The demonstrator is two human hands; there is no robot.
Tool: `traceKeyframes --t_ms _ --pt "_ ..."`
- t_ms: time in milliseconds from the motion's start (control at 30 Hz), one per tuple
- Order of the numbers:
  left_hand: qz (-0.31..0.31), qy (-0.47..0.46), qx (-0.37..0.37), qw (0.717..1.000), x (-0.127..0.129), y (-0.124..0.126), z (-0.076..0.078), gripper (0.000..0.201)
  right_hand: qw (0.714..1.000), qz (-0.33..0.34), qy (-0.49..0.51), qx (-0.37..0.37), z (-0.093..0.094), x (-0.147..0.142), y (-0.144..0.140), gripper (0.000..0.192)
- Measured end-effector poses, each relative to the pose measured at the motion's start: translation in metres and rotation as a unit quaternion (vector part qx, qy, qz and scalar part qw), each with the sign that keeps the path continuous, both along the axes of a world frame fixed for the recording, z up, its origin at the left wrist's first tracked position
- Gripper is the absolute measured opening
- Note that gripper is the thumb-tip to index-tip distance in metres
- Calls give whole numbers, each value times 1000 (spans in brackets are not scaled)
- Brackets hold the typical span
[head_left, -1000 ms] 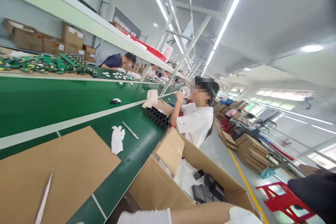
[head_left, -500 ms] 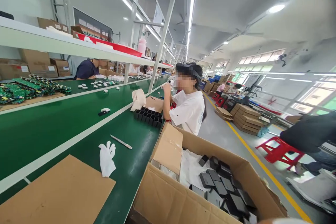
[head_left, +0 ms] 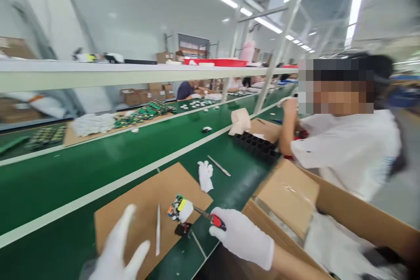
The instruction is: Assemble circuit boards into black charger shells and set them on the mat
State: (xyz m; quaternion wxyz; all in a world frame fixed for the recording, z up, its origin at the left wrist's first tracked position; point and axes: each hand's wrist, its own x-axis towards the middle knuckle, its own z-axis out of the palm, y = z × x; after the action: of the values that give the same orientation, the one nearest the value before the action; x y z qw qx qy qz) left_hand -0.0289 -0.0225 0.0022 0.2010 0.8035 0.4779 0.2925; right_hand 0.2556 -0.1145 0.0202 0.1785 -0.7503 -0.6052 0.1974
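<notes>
1 gloved right hand (head_left: 241,237) has its fingers wrapped round a red-handled tool (head_left: 218,222), tip at a circuit board (head_left: 180,208) over the cardboard sheet (head_left: 141,197). Gloved left hand (head_left: 113,249) is blurry, fingers spread wide, can't tell if the palm's got anything.

Right fingers (head_left: 217,232) grip a red-handled tool (head_left: 218,222) near a circuit board (head_left: 179,205).
</notes>
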Motion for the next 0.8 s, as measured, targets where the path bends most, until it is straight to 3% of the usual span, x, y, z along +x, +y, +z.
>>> traceKeyframes --t_ms 33,100,200,267,367,467,567,633,700,800 --pt "4 -88 -79 993 6 -9 3 62 1000 2 8 -2 -1 -3 0 11" --pt "-40 -241 -224 943 28 -21 10 68 999 16 23 -17 -2 -10 -2 10" --pt "-38 -330 -327 885 60 -26 18 65 998 33 43 -25 -6 -20 -5 17" --pt "-12 -358 -325 875 69 -26 18 55 1000 20 -6 -5 -13 -27 -4 20" --pt "11 -360 -277 891 66 -29 10 50 990 16 -135 45 -26 -35 3 12" --pt "43 -328 -226 916 58 -37 3 49 991 31 -116 63 -41 -40 13 17" --pt "92 -387 -214 892 51 -41 2 51 988 43 -82 120 -59 -38 22 17" --pt "148 -489 -217 832 44 -39 6 50 971 51 -109 205 -71 -30 27 16" --pt "185 -603 -235 740 35 -36 13 42 954 47 -134 263 -82 -19 32 18" --pt "166 -713 -294 615 26 -33 23 21 958 24 -147 244 -88 -7 41 19"
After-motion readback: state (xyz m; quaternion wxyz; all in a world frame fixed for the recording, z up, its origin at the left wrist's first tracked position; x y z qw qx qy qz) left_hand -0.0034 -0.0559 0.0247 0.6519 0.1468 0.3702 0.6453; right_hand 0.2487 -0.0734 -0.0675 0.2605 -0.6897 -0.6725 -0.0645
